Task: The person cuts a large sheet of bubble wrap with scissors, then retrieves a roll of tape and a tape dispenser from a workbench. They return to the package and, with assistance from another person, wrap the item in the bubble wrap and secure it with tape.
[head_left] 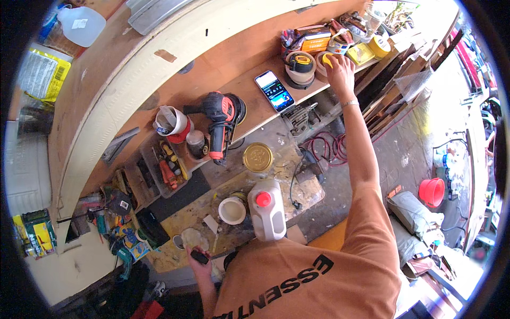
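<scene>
My right hand (340, 71) is stretched out to the wooden shelf, its fingers on a small yellow object (327, 60) over a round container. Low in the view, my left hand (200, 261) holds a small black object (199, 257). A whitish plastic jug with a red cap (267, 211) stands against the orange shirt. Beside it are an open tub of pale material (232, 211) and a round gold-coloured lid (258, 157). A tape measure (301, 62) rests on a cup near my right hand. A lit phone (275, 91) lies left of that cup.
A red and black power sander (223, 115) lies on the shelf (251, 115), near a tray of hand tools (169, 169). A corded tool (308, 165) and a coiled red hose (328, 147) are below the shelf. Timber boards (392, 87) lean at the right.
</scene>
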The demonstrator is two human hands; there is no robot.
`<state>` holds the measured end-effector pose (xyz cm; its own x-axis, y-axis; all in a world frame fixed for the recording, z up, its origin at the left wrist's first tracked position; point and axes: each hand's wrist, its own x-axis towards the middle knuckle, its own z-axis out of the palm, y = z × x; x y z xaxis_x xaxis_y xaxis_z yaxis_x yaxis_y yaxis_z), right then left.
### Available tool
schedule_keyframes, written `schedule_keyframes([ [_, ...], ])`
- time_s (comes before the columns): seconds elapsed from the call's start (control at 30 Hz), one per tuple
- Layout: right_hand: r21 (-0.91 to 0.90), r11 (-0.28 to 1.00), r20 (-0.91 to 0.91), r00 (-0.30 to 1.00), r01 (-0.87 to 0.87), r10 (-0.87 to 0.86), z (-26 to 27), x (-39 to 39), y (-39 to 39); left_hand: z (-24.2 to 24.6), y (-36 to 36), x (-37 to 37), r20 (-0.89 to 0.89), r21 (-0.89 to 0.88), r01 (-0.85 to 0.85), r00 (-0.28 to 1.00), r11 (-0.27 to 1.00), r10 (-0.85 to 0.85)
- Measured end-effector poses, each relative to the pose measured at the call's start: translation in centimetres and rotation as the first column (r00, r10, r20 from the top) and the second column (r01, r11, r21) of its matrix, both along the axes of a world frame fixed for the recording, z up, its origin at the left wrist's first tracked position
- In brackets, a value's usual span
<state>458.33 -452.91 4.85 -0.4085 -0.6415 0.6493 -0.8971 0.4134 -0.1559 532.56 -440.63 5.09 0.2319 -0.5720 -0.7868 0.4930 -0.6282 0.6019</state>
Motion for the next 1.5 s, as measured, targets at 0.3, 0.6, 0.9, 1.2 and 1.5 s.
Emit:
schedule_keyframes([
  [0.3,0.125,0.961,0.298,0.933,-0.247,0.201,2.2,5.1,-3.8,-0.3,0.4,-0.7,0.025,-0.008,0.028,0.999,1.0,-0.028],
  [0.6,-0.261,0.923,0.449,0.811,-0.283,0.375,1.1,3.0,-4.1,-2.9,1.6,-0.2,-0.051,0.051,0.047,0.998,0.998,-0.044],
  [0.9,-0.726,0.666,0.663,0.43,0.169,0.613,2.6,3.4,-0.7,-3.5,3.5,0.7,-0.089,0.058,-0.06,0.994,0.997,0.065],
  [1.2,-0.616,0.757,0.756,0.106,-0.218,0.646,5.4,20.2,6.0,5.0,-3.6,-9.0,-0.121,-0.28,0.46,0.854,0.843,-0.506],
  [1.5,-0.509,0.346,0.711,-0.159,-0.788,0.685,13.4,35.5,7.7,12.5,-7.2,-19.1,0.242,-0.469,0.593,0.799,0.654,-0.551],
])
